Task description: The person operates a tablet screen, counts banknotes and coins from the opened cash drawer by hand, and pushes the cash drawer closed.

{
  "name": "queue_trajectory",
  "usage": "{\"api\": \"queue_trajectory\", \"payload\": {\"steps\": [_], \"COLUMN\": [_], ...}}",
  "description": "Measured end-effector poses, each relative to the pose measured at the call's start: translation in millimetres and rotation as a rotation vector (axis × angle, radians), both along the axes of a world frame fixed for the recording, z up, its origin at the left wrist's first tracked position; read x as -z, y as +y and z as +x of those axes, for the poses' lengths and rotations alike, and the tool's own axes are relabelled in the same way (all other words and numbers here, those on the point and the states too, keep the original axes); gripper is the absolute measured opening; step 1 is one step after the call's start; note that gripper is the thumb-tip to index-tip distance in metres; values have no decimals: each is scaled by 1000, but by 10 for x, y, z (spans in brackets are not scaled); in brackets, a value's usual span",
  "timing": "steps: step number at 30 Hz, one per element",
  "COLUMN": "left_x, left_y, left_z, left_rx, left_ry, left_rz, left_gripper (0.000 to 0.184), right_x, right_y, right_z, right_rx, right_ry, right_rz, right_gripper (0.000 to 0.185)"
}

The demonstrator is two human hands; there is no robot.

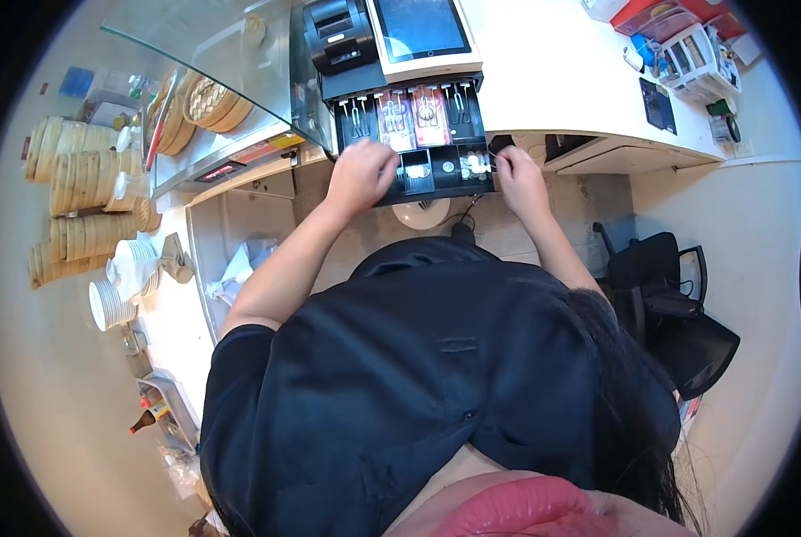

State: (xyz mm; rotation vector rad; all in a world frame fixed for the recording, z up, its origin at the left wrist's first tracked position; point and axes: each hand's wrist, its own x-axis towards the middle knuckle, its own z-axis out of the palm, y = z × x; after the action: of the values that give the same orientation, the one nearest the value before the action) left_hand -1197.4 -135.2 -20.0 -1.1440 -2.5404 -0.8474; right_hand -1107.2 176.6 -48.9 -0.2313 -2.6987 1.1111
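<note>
An open black cash drawer [441, 183] juts out below a tablet stand. Banknotes [395, 120] lie under clips in its middle back slots, and coins [475, 165] sit in the front compartments. My left hand [363, 174] is at the drawer's front left corner, its fingers curled over the edge; what they hold, if anything, is hidden. At the front right corner is my right hand [519, 182], with thumb and fingers pinched together by the drawer's side. Nothing can be made out clearly between them.
Behind the drawer stand a black printer [339, 36] and a tablet [421, 27]. A glass-fronted case [230, 54] rises on the left, near bamboo steamers [69, 179] and stacked plates [111, 304]. A white counter [553, 72] runs right. A black chair [656, 268] stands lower right.
</note>
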Motion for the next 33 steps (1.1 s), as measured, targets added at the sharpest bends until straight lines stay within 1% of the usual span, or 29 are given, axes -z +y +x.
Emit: {"api": "queue_trajectory", "payload": {"steps": [1,2,3,4,5,6,7,9,10,12,13,14,16,18,20,21,22,24,26,29,31,33], "left_x": [-21,4,52,135,225,315,379,457,460,445,419,397,395,368,310,279,267,253,224,125,50,60], "left_y": [-70,-112,-157,-205,-240,-270,-283,-285,-271,-249,-243,-227,-210,-168,-120,-93,-103,-124,-197,-278,-319,-339], "left_z": [118,224,339,444,509,532,525,480,433,326,267,205,101,61,87,108,88,49,-27,-70,-59,-18], "left_rx": [126,272,354,437,458,459,461,461,461,433,421,418,389,380,310,292,293,361,375,336,252,225], "left_ry": [47,122,153,180,176,168,172,181,180,203,192,200,184,178,109,82,91,59,71,71,45,24], "left_rz": [-91,-109,-175,-239,-298,-296,-304,-306,-306,-282,-296,-296,-316,-286,-156,-130,-131,-215,-270,-291,-252,-237], "left_gripper": [6,10,13,16,21,21,21,21,21,19,17,17,16,14,12,11,11,11,10,10,10,11], "right_x": [2,3,10,159,368,497,496,506,483,407,351,293,226,278,312,342,403,447,403,445,447,484], "right_y": [70,137,150,92,-12,-81,-171,-395,-428,-453,-451,-445,-426,-423,-424,-443,-446,-460,-467,-434,-438,-459], "right_z": [104,208,311,447,581,655,621,461,388,227,158,75,-102,-292,-484,-591,-704,-904,-1102,-1454,-1611,-1703], "right_rx": [-1,-84,-168,-171,-279,-379,-378,-183,-183,-204,-183,-183,-150,-121,-82,-39,-36,-3,12,40,59,63], "right_ry": [-6,-379,-754,-767,-590,-404,-410,-564,-565,-519,-468,-460,-452,-436,-295,-291,-282,-177,-193,-210,-184,-162], "right_rz": [-5,54,113,109,-99,-302,-302,-235,-235,91,136,139,231,212,186,191,192,205,206,252,233,217], "right_gripper": [22,28,34,34,40,45,45,48,48,53,52,52,49,46,48,48,48,47,47,45,44,42]}}
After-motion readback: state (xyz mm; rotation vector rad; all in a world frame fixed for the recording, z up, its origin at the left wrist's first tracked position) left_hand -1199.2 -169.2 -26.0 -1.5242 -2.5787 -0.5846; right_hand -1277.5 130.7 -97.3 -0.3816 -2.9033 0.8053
